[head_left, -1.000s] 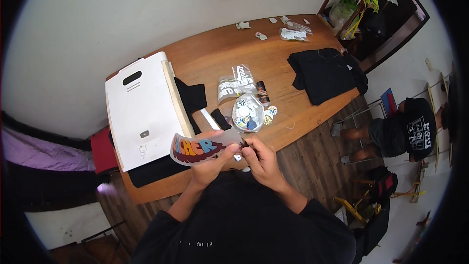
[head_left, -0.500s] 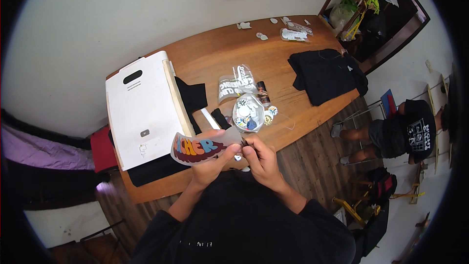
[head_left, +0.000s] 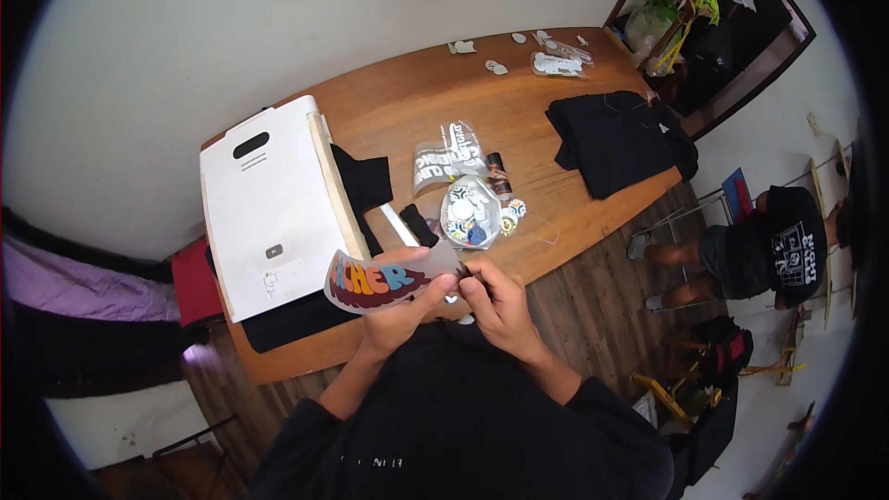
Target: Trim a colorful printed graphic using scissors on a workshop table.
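A curved translucent transfer film [head_left: 375, 285] with multicoloured lettering on a dark red print is in my left hand [head_left: 405, 313], the thumb pressed on its front. My right hand [head_left: 500, 304] is closed at the film's right end, touching or nearly touching my left fingertips. Something small and dark shows between its thumb and fingers, too hidden to name. Just beyond my hands, a white container [head_left: 470, 213] of round patterned stickers and scraps stands on the wooden table [head_left: 389, 120].
A large white heat press [head_left: 269, 213] covers the table's left side, black fabric [head_left: 363, 187] under it. Printed clear films [head_left: 449, 156] and a dark can [head_left: 498, 174] lie behind the container. Folded black shirts [head_left: 616, 143] sit at right. Another person [head_left: 782, 245] is farther right.
Both hands and the film stay almost in place. The dark bit at my right fingertips has shifted very slightly.
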Available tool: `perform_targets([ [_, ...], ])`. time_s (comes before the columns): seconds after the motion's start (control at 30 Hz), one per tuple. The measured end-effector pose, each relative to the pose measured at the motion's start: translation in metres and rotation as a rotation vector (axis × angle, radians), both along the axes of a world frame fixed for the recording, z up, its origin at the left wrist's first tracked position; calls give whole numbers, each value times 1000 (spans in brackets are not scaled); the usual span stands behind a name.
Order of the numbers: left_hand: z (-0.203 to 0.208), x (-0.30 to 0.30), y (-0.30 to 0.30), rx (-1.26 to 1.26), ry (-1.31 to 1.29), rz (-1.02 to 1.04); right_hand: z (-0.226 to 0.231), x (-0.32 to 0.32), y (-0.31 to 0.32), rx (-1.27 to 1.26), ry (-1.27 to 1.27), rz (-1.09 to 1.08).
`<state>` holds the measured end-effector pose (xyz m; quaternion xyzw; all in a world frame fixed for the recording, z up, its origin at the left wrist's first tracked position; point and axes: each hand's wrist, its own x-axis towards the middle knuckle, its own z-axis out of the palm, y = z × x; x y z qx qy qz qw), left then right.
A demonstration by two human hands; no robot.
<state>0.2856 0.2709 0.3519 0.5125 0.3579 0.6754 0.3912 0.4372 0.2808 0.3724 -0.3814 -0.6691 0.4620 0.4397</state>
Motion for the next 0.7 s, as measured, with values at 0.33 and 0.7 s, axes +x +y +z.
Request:
perform_targets([
  [0.33, 0, -1, -1, -51, 11, -10, -1, -1, 0, -7, 22, -10],
  [0.7, 6, 0, -1, -67, -74, -96, -1, -2, 0, -4, 6, -32],
])
